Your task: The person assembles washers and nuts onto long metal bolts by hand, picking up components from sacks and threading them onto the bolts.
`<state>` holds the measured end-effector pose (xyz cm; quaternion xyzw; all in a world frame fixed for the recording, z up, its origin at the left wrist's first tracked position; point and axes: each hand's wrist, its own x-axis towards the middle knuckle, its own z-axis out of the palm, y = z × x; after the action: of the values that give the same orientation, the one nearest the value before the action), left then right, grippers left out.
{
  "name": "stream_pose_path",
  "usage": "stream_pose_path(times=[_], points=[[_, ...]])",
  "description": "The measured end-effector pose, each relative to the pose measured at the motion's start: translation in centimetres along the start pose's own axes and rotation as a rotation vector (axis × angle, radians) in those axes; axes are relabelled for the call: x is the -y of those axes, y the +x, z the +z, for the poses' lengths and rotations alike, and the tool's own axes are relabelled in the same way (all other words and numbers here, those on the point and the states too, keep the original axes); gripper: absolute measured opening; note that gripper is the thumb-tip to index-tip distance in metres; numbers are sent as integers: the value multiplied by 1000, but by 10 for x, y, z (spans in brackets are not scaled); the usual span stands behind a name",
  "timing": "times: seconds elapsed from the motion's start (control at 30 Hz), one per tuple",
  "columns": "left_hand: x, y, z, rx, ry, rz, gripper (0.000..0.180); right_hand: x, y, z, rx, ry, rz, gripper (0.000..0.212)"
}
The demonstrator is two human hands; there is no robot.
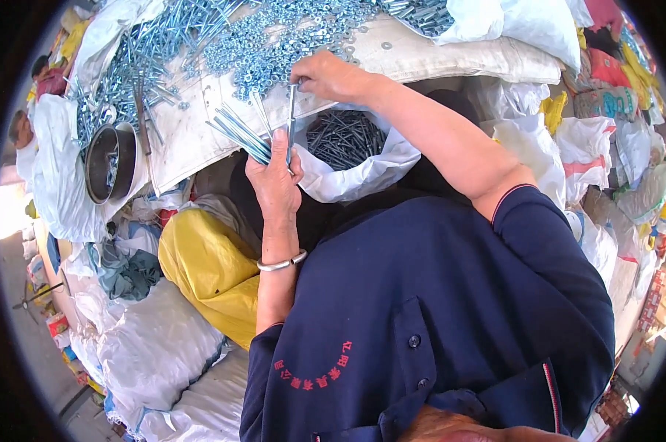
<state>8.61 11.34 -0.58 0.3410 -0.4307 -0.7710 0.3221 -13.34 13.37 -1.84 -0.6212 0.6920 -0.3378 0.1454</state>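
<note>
My left hand point(275, 180) is closed round a fanned bundle of long silvery bolts point(238, 134), with its thumb pointing up. One bolt point(291, 114) stands apart from the bundle, running up from the left hand. At this bolt's upper end, the fingers of my right hand point(331, 76) are pinched together; any small part between them is too small to make out. Beyond the hands, a pile of small shiny nuts point(263, 55) spreads over the cloth-covered table point(421, 55). Just right of my left hand, a white sack point(362, 177) holds many dark bolts or screws point(344, 140).
Long bolts point(130, 74) lie heaped at the table's left. A dark round pan point(110, 163) hangs near its left edge. Yellow point(208, 258) and white sacks point(152, 346) fill the left side; more bags point(587, 155) stand right. Two people point(23, 132) show at the far left.
</note>
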Motion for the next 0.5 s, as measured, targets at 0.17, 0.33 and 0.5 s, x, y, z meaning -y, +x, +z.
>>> stream_pose_path(times=[0.17, 0.33, 0.5], points=[[0, 0, -6, -37, 13, 1, 22, 7, 3, 9, 31, -211, 6, 10], [8, 2, -14, -8, 50, 2, 23, 12, 1, 11, -35, -229, -60, 6], [12, 2, -15, -2, 38, -16, 22, 3, 3, 13, -48, -148, -40, 5]])
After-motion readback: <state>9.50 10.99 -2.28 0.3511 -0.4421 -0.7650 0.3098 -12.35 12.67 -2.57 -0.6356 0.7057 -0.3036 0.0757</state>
